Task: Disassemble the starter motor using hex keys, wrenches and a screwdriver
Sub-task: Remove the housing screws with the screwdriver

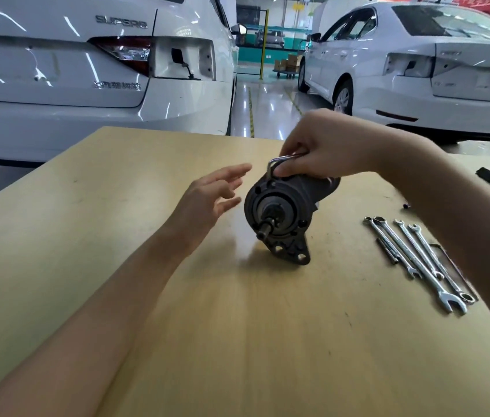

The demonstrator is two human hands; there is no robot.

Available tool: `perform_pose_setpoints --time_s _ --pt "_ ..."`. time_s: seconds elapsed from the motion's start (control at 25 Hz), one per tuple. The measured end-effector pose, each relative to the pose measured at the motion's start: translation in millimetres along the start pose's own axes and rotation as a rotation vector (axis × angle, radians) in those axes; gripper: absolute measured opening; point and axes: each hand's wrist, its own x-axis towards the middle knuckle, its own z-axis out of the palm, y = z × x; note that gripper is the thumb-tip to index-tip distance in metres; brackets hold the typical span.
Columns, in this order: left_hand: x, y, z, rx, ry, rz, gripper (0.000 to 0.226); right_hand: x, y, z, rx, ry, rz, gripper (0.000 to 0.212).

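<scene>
The dark grey cast-metal starter motor stands tipped on the pale wooden surface, resting on its lower mounting ear, its round flanged face and short steel shaft turned toward the camera. The right hand rests on top of the body with its fingers curled round a bent silver L-shaped hex key, whose short leg points down at the top rim of the flange. The left hand hovers just beside the flange, fingers straight and spread, holding nothing. The motor looks heavy and rigid, balanced on a narrow foot, so it will likely rock under torque; the barrel or the flange rim seems the best place to brace it. Four chrome combination wrenches lie well apart to the right.
</scene>
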Motion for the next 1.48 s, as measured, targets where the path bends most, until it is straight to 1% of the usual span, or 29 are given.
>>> perform_pose_setpoints --time_s 0.04,0.08,0.12,0.16,0.24,0.32,0.44,0.52,0.56,0.6,0.64,0.72,0.76,0.8,0.92,1.0,1.04,1.08,1.16,1.2,1.24,1.32,1.4,1.48 --pt "-1 -1 3 -0.076 -0.075 0.005 0.039 5 -5 0 -0.043 -0.014 -0.016 0.033" --pt "-4 -4 8 -0.07 -0.133 0.027 0.036 7 -9 0 -0.066 -0.025 -0.02 0.034" --pt "-6 -6 13 -0.02 -0.152 0.055 0.031 9 -10 -1 -0.062 -0.037 -0.015 0.032" --pt "-6 -9 17 0.034 -0.128 0.089 0.028 9 -11 -2 -0.045 -0.048 -0.011 0.029" --pt "-5 -11 21 0.085 -0.008 0.159 0.024 8 -13 -2 -0.045 -0.044 -0.011 0.026" --pt "-6 -11 21 0.094 0.083 0.217 0.018 10 -17 3 -0.101 -0.013 -0.011 0.029" --pt "-7 -11 18 0.079 0.115 0.243 0.023 19 -24 10 -0.197 0.055 -0.021 0.033" --pt "-8 -11 15 0.079 0.123 0.252 0.025 22 -28 13 -0.218 0.096 -0.045 0.029" --pt "-7 -11 14 0.104 0.128 0.261 0.024 20 -29 16 -0.177 0.14 -0.055 0.024" --pt "-7 -13 14 0.141 0.138 0.27 0.024 16 -28 19 -0.086 0.22 -0.051 0.021" --pt "-8 -16 15 0.183 0.149 0.274 0.024 10 -24 24 0.06 0.339 -0.026 0.019" --pt "-8 -22 17 0.231 0.178 0.265 0.024 -8 -12 35 0.448 0.6 0.065 0.019" --pt "-8 -25 18 0.238 0.199 0.253 0.023 -20 -4 40 0.617 0.669 0.112 0.021" --pt "-7 -27 19 0.236 0.217 0.243 0.022 -32 3 46 0.743 0.685 0.16 0.021" --pt "-3 -29 20 0.252 0.255 0.228 0.021 -56 27 70 0.94 0.585 0.325 0.021" --pt "-1 -29 17 0.279 0.29 0.212 0.021 -64 35 86 1.004 0.509 0.344 0.025" --pt "0 -29 16 0.272 0.304 0.195 0.023 -68 36 92 0.979 0.471 0.314 0.024" --pt "0 -28 16 0.259 0.317 0.179 0.026 -71 37 96 0.898 0.435 0.273 0.024" --pt "-1 -28 18 0.27 0.363 0.198 0.04 -76 36 100 0.64 0.383 0.197 0.025" --pt "-1 -29 18 0.29 0.394 0.222 0.046 -77 34 100 0.538 0.386 0.173 0.025" --pt "-1 -29 16 0.304 0.426 0.237 0.051 -78 33 98 0.49 0.413 0.167 0.023" --pt "-1 -30 12 0.289 0.485 0.202 0.055 -79 31 95 0.49 0.463 0.169 0.016" --pt "-1 -32 5 0.269 0.554 0.113 0.055 -79 29 96 0.547 0.45 0.171 0.007" --pt "1 -35 -3 0.281 0.606 0.021 0.057 -79 27 98 0.566 0.435 0.183 0.006"
